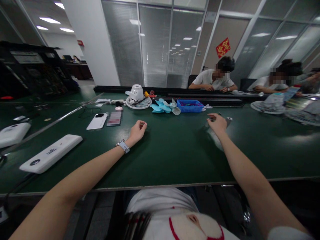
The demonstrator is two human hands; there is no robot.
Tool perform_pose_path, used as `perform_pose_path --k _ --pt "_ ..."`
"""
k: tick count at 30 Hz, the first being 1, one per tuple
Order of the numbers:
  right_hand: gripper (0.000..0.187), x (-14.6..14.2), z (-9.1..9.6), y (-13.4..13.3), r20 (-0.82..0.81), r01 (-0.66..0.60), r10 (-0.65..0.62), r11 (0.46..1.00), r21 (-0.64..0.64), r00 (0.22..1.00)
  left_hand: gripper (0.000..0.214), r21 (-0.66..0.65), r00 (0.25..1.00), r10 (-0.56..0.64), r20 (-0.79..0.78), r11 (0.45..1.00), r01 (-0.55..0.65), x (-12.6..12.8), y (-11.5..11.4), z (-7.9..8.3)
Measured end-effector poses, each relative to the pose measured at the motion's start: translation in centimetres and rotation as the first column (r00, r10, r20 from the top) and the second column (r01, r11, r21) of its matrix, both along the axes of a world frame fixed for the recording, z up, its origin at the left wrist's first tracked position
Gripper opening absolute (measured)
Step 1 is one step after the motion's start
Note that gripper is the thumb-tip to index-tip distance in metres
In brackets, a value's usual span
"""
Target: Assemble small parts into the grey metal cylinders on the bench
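Observation:
My left hand (138, 131) rests on the green table (172, 160), wearing a wristwatch (123, 146). Its fingers are curled in, and I see nothing between them. Farther right, my right hand (217, 124) is bent over the tabletop with thumb and fingers drawn together. A small grey piece with a round end (229, 119) pokes out beside it, mostly hidden by the hand. Under the right wrist lies something clear like a plastic bag (215, 139). What the right fingers hold, if anything, I cannot make out.
Ahead are a white fan part (136, 93), light-blue fan blades (160, 106) and a blue tray (190, 106). On the left lie a white phone (96, 122) and a long white device (51, 153). Co-workers (212, 80) sit across the table, near more fan parts (270, 104).

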State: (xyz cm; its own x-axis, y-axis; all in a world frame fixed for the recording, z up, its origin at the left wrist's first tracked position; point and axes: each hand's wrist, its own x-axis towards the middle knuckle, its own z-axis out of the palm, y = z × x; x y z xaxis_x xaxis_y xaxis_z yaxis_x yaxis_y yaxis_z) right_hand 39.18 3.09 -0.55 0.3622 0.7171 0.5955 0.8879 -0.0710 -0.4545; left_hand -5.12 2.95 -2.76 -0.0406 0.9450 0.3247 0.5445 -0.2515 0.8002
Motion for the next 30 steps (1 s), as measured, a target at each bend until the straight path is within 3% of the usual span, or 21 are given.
perform_pose_path --k 3,5,9,12,14,16,18,20,22,25,27,30 --pt "0.047 0.3 -1.0 0.4 -0.058 0.036 -0.033 0.998 0.049 0.998 0.022 -0.008 1.0 -0.013 0.002 1.0 0.013 0.0 0.0 0.0" --pt "0.055 0.8 -1.8 0.7 -0.152 0.106 -0.107 0.994 -0.012 0.983 0.022 -0.009 1.0 -0.019 0.003 1.0 0.019 -0.1 0.0 -0.1" --pt "0.049 1.4 -2.3 1.1 -0.275 0.198 -0.246 0.962 -0.19 0.929 0.023 -0.009 1.0 -0.021 0.016 1.0 0.021 -0.2 0.2 -0.4" --pt "0.045 -0.4 -1.7 1.0 -0.302 0.185 -0.234 0.966 -0.183 0.924 0.026 -0.004 0.999 -0.043 0.024 0.999 0.043 0.0 -0.1 -0.3" --pt "0.045 -3.5 -1.3 0.7 -0.376 0.028 -0.069 0.993 -0.112 0.924 0.027 0.021 0.995 -0.098 0.002 0.995 0.098 0.4 -0.6 -0.1" --pt "0.047 -7.6 -1.2 0.2 -0.459 -0.26 0.227 0.966 -0.009 0.859 0.031 0.055 0.984 -0.175 -0.042 0.983 0.178 1.1 -1.3 0.3" --pt "0.048 -12.1 -1.4 -0.7 -0.487 -0.527 0.488 0.848 0.066 0.724 0.035 0.085 0.965 -0.249 -0.088 0.963 0.256 2.0 -2.1 0.7" --pt "0.047 -16.0 -1.8 -1.8 -0.476 -0.678 0.628 0.73 0.086 0.616 0.039 0.112 0.945 -0.304 -0.121 0.942 0.317 2.9 -2.7 1.2" --pt "0.044 -18.7 -2.2 -2.8 -0.472 -0.753 0.692 0.653 0.084 0.547 0.042 0.135 0.928 -0.34 -0.151 0.923 0.36 3.8 -3.0 1.5" --pt "0.042 -20.6 -2.7 -3.8 -0.444 -0.823 0.75 0.566 0.049 0.49 0.04 0.149 0.902 -0.391 -0.181 0.896 0.418 4.8 -3.1 1.9" --pt "0.042 -20.9 -2.9 -4.1 -0.394 -0.839 0.774 0.544 0.013 0.496 0.034 0.154 0.891 -0.415 -0.183 0.883 0.443 5.1 -3.0 2.1" --pt "0.046 -20.8 -2.9 -4.1 -0.359 -0.833 0.775 0.552 -0.016 0.52 0.027 0.167 0.887 -0.428 -0.173 0.875 0.454 5.2 -2.6 2.3"
